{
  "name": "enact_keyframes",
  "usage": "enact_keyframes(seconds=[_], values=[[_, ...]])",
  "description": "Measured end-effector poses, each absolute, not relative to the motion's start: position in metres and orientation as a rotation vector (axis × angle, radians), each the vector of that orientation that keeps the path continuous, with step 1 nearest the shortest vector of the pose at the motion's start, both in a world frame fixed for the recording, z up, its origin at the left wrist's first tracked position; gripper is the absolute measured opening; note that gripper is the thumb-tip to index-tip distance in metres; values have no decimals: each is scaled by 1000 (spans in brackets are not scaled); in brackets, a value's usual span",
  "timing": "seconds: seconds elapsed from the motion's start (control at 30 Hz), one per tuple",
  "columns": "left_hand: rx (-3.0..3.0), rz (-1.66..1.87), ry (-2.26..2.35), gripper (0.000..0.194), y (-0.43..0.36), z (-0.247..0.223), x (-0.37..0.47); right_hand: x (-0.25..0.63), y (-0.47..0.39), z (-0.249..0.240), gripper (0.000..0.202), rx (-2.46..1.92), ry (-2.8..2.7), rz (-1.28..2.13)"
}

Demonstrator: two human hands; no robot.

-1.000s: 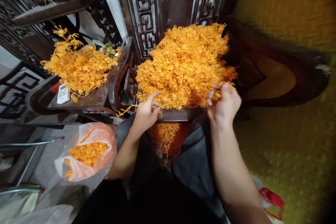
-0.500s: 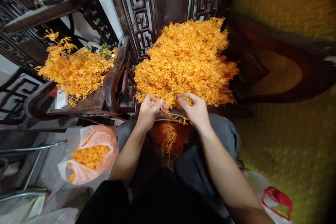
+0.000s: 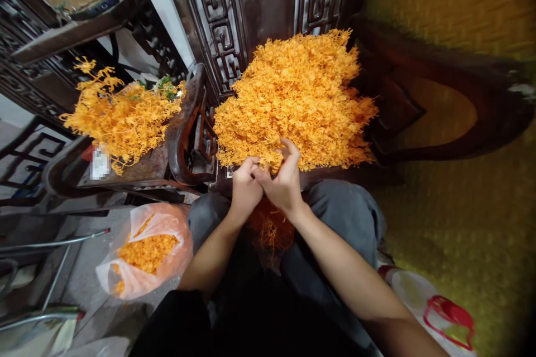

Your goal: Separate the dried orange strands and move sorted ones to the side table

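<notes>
In the head view my left hand point(image 3: 248, 181) is closed in a pinch at the front edge of a big heap of orange artificial flowers point(image 3: 297, 100). Its fingertips grip an orange flower sprig point(image 3: 271, 160), partly hidden by the fingers. My right hand point(image 3: 285, 178) meets it, with the thumb pressed against the left fingertips and the sprig between thumb and curved fingers. One right finger points up at the heap. Below the hands, between my knees, thin orange stems point(image 3: 272, 234) lie in a reddish container or bag, mostly in shadow.
The heap rests on a dark carved wooden chair point(image 3: 268, 11). At left, more orange sprays point(image 3: 125, 114) lie on another wooden seat. A plastic bag point(image 3: 167, 268) of orange pieces stands on the floor. A clear container with a red handle point(image 3: 450, 312) is at lower right.
My right hand has moved left to meet my left hand. The thin stems that hung below the fingers are no longer visible there. The view has shifted slightly.
</notes>
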State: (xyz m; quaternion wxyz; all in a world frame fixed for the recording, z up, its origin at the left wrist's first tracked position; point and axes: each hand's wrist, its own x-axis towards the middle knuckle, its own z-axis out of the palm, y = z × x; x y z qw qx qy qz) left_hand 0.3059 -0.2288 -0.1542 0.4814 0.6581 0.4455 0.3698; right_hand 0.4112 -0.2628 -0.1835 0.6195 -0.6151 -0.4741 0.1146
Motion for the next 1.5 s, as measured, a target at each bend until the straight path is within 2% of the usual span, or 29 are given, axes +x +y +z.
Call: enact_keyframes(seconds=[0.1,0.27,0.3,0.4,0.57,0.8,0.93,1.07,1.2,1.3,1.43,1.5], values=[[1775,925,1145,5,-228,-151,304,414,-264,-181,86,-1432,-1104,242],[2093,942,1190,15,-228,-141,305,415,-265,-168,33,-1479,-1136,257],[2106,914,1156,19,-229,-138,305,416,-264,-167,28,-1477,-1129,264],[1982,747,1038,28,-230,-131,300,430,-256,-165,39,-1425,-1010,336],[1553,530,909,30,-227,-128,283,487,-238,-167,59,-1080,-374,492],[1378,646,820,28,-213,-136,290,467,-256,-170,50,-946,-626,1033],[1331,742,825,32,-212,-142,293,445,-263,-171,45,-993,-731,993],[1415,742,849,44,-216,-145,296,437,-270,-169,45,-1219,-1019,744],[1463,840,880,45,-216,-146,296,431,-274,-167,45,-1304,-1209,574],[1419,824,830,42,-211,-143,289,433,-272,-168,45,-1201,-977,660],[1310,665,683,55,-203,-139,275,450,-268,-163,46,-911,-567,826],[1250,616,589,51,-202,-139,269,460,-270,-158,47,-836,-499,896]])
